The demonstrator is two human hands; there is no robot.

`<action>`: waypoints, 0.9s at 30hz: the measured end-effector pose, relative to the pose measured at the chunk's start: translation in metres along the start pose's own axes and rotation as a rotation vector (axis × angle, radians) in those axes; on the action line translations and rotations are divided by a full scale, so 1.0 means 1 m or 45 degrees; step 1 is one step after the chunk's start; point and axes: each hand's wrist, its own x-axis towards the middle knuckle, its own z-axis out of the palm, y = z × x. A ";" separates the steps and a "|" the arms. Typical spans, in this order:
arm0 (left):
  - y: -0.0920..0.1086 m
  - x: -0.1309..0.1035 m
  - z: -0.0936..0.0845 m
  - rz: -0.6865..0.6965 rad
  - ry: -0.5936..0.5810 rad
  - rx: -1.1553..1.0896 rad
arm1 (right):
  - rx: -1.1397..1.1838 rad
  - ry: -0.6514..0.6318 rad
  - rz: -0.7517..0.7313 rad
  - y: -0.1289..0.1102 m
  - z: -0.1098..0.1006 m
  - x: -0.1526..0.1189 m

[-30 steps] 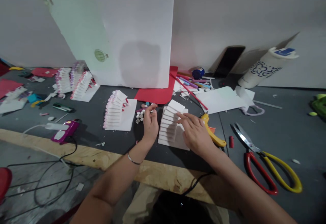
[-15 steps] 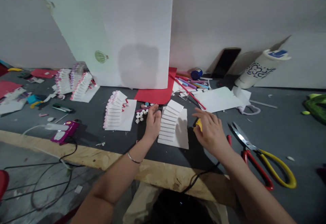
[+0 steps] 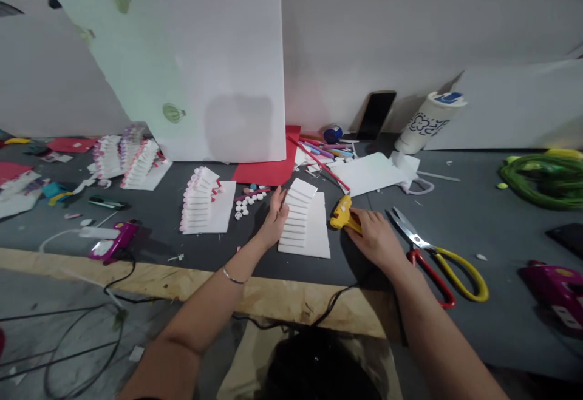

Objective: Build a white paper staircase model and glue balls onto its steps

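Grips yellow glue gun in right hand with curled fingers; holds left hand loosely open beside stepped white strips.

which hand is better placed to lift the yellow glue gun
The right hand, most likely: it has hold of the yellow glue gun. The left hand is farther off, at the left edge of the white stepped model.
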 end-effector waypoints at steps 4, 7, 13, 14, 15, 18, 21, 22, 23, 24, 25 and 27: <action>0.006 -0.005 0.002 -0.043 -0.125 0.029 | -0.033 0.043 -0.036 0.010 0.000 -0.001; 0.008 -0.009 0.005 -0.013 -0.179 0.130 | -0.041 0.049 -0.026 0.019 0.002 -0.004; 0.022 -0.006 -0.008 0.252 0.117 0.608 | -0.046 0.093 -0.021 0.025 0.004 -0.006; 0.029 -0.005 -0.017 0.281 0.211 0.727 | -0.044 0.100 -0.023 0.025 0.003 -0.006; 0.036 -0.003 -0.027 0.275 0.306 0.835 | -0.040 0.104 -0.024 0.025 0.003 -0.005; 0.059 -0.005 -0.063 0.115 0.436 1.131 | -0.040 0.097 -0.028 0.026 0.002 -0.006; 0.070 -0.016 -0.091 -0.059 0.370 1.431 | -0.054 0.079 -0.036 0.028 0.002 -0.008; 0.070 -0.020 -0.097 -0.107 0.313 1.497 | -0.062 0.076 -0.034 0.028 0.003 -0.009; 0.069 -0.025 -0.101 -0.146 0.250 1.547 | -0.070 0.076 -0.031 0.029 0.004 -0.009; 0.067 -0.029 -0.102 -0.174 0.187 1.581 | -0.074 0.082 -0.031 0.030 0.005 -0.010; 0.064 -0.032 -0.103 -0.192 0.134 1.600 | -0.076 0.091 -0.037 0.031 0.005 -0.010; 0.058 -0.038 -0.101 -0.207 0.073 1.609 | -0.082 0.107 -0.056 0.031 0.007 -0.009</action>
